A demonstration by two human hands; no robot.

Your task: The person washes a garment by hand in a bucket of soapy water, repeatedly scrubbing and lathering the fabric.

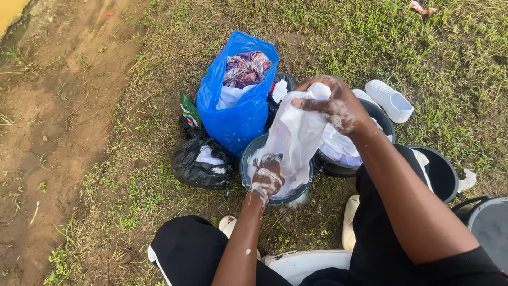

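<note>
White cloth (pixel 296 132) hangs stretched on a steep diagonal between both soapy hands: right hand (pixel 338 106) grips its raised top, left hand (pixel 267 177) clutches its lower end just inside the wash bucket (pixel 244 167).

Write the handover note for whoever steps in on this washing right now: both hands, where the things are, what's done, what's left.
Left hand: soapy, gripping the lower part of the white cloth inside the suds bucket.
Right hand: soapy, holding the cloth's top end up above the bucket.
Things: blue bag of clothes stands behind the bucket; black bag lies left of it; a second bucket with pale laundry sits to the right; white shoes lie on the grass behind it.
Done: the white cloth is wet and lathered.
Left: the cloth is not yet out of the suds; the blue bag is full.
</note>
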